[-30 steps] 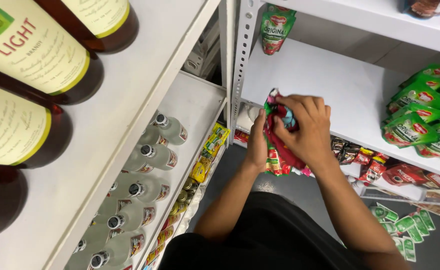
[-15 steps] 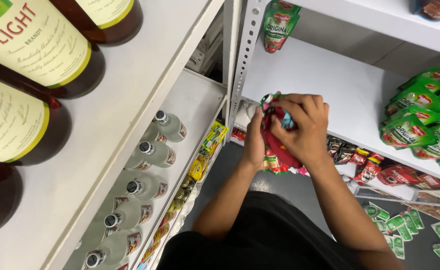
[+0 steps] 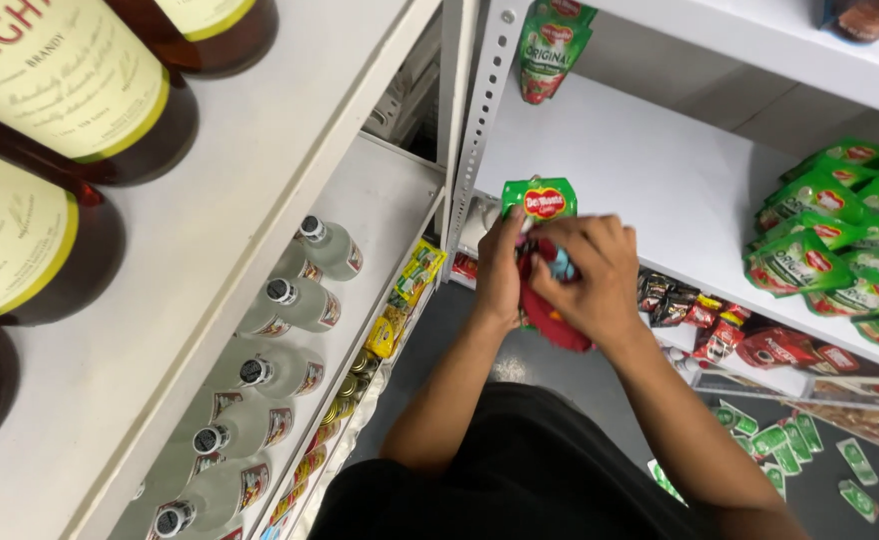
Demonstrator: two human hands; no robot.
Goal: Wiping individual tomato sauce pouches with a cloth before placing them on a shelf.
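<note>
Both my hands hold a bunch of red sauce pouches in front of a white shelf. My left hand grips the bunch from the left, and a green-topped pouch stands up above its fingers. My right hand closes over the top and front of the bunch, hiding most of it. One more green and red pouch stands at the back left of the shelf.
Green packets are piled at the shelf's right end. Small dark and red sachets lie on the shelf below. On the left rack, brown bottles stand above clear bottles. Several green packets lie on the floor.
Both hands have lifted the bunch slightly toward the shelf edge. A green-topped pouch now sticks up above my left hand, where before only red pouches showed.
</note>
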